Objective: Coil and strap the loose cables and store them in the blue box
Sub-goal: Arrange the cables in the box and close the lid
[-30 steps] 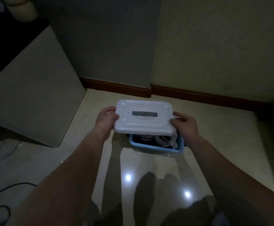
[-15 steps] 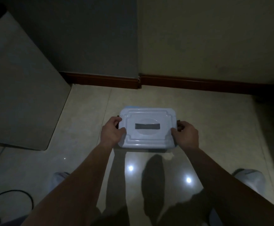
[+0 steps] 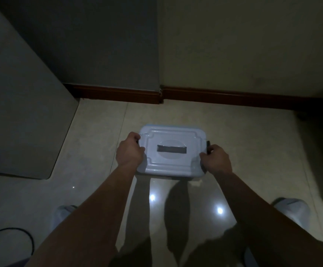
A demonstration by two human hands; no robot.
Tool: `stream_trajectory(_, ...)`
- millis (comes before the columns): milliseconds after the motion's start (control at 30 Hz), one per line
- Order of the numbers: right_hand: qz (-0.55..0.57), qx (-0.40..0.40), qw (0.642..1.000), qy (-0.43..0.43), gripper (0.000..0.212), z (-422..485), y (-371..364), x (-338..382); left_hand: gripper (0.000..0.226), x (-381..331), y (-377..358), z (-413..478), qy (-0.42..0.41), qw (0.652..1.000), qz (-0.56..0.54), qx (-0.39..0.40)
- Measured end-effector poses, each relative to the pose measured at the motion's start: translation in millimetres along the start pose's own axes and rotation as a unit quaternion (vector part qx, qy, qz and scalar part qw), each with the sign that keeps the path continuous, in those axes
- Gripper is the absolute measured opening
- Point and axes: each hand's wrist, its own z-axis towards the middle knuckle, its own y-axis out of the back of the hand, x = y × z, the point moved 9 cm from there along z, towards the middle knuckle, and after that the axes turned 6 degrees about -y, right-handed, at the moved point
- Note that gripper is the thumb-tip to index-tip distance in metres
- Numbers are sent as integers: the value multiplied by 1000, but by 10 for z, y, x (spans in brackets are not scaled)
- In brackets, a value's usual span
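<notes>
A: Well, where are the grips?

B: One is at each short end of the blue box. The left grip, a bare hand, has its fingers curled round the left end, with the thumb against the edge of the white lid. The right grip is curled round the right end in the same way. Its fingers are on a dark clip that stands up beside the lid.

A: So both are closed on it?

B: Yes, both clasp the box, and the forearms reach in from the bottom of the view.

A: How does the box lie?

B: Its long axis runs left to right across the view, roughly in line with the brown skirting board beyond it. The lid sits flat on top, so only a thin blue rim shows along the far edge and at the near right corner. A grey handle slot in the middle of the lid runs along the same axis. The lid hides whatever is inside.

A: And where is it?

B: It looks set down on the glossy tiled floor, in front of the person and near the corner where two walls meet. A pale shoe shows on either side nearer the camera, the left shoe and the right shoe.

A: Anything further out?

B: A tall grey panel stands to the left, well apart from the box. A black cable loops on the floor at the lower left.
</notes>
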Motion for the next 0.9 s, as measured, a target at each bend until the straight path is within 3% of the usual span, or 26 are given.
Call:
stream_trajectory(133, -19, -20, 998, -55, 57, 37, -14, -80, 50, 98, -88, -24, 84, 996, -12, 26)
stream_trajectory(233, 45, 46, 993, -103, 59, 76, -195, -155, 53, 190, -208, -30, 148, 983, -59, 89)
stream_trajectory(300, 57, 52, 992, -96, 48, 72, -262, -166, 44, 162, -213, -24, 134, 985, -48, 99)
stream_trajectory(433, 33, -44, 998, -44, 33, 12, -147, -85, 35, 27, -135, -99, 79, 995, 39, 57)
stream_trajectory(600, -22, -93, 995, -18, 25, -57, -94, -22, 34, 36, -129, -104, 76, 995, 37, 43)
stream_trajectory(700, 36, -44, 998, -17, 39, 20, -153, -62, 41, 133, -142, -14, 79, 995, -4, 66)
stream_trajectory(833, 110, 48, 993, 6, 55, 134, -188, -162, 72, 159, -213, 34, 41, 981, -154, 108)
stream_trajectory(900, 117, 41, 991, 45, 52, 147, -140, -147, 58, 110, -208, 47, -11, 982, -159, 102)
